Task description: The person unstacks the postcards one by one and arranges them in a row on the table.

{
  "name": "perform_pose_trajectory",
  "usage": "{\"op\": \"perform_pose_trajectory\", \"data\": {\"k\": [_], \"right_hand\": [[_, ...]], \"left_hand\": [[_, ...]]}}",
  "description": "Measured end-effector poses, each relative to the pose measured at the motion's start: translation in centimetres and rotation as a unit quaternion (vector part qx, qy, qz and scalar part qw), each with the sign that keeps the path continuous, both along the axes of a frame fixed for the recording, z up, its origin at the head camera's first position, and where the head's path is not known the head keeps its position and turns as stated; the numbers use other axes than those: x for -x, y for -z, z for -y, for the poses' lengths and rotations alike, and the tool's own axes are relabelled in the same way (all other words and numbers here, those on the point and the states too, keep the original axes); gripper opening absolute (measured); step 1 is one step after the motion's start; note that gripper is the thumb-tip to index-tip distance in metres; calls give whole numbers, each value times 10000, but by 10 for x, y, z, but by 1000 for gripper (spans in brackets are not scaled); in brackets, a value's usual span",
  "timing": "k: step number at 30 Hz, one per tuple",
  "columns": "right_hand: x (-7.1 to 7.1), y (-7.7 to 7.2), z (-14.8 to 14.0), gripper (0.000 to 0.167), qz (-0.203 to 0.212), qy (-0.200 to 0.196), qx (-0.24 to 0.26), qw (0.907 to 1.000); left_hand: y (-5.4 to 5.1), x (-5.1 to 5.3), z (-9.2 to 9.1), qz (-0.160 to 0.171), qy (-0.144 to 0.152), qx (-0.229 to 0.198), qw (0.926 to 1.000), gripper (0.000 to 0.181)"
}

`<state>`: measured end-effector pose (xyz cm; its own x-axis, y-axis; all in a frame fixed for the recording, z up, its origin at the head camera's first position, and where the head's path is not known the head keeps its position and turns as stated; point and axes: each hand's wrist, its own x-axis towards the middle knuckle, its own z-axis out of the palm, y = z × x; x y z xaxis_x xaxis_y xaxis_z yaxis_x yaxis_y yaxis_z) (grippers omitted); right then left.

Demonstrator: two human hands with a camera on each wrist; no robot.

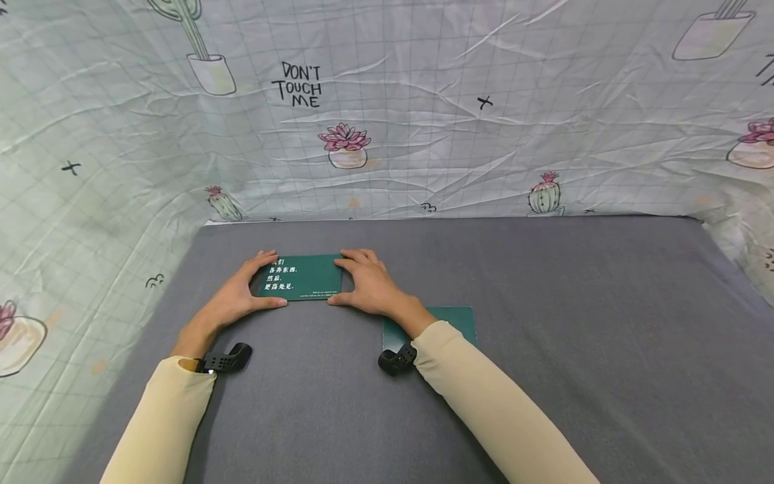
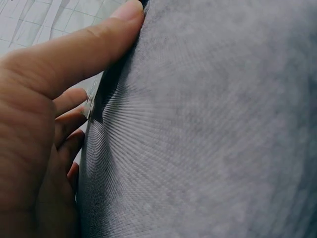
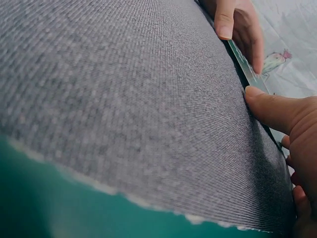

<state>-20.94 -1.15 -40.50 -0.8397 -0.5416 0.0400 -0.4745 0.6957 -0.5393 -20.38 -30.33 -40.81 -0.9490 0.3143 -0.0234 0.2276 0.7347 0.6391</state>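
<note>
A green card with white Chinese lettering lies level at the left part of the grey table. My left hand grips its left end, thumb at the near edge and fingers at the far edge. At the other end my right hand holds it the same way. In the right wrist view, the card's thin edge shows between both hands, close over the cloth. A second green card lies nearer, partly hidden beneath my right forearm; its blurred pale edge borders the green in the right wrist view.
Grey cloth covers the table. A pale sheet printed with cacti and potted plants hangs behind it and along the left side. Each wrist wears a black camera band, such as the left camera.
</note>
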Motion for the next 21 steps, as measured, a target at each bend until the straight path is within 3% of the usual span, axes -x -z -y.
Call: {"op": "perform_pose_trajectory", "data": {"k": [12,21], "right_hand": [[-3,-1,-2,74,-85,-80,-75,9999],[-4,-1,-3,71,-74,-100,-71,9999]], "left_hand": [[-2,-1,-1,-136,202,105,9996,94],[-4,-3,0,146,-67,274,9995,99]]}}
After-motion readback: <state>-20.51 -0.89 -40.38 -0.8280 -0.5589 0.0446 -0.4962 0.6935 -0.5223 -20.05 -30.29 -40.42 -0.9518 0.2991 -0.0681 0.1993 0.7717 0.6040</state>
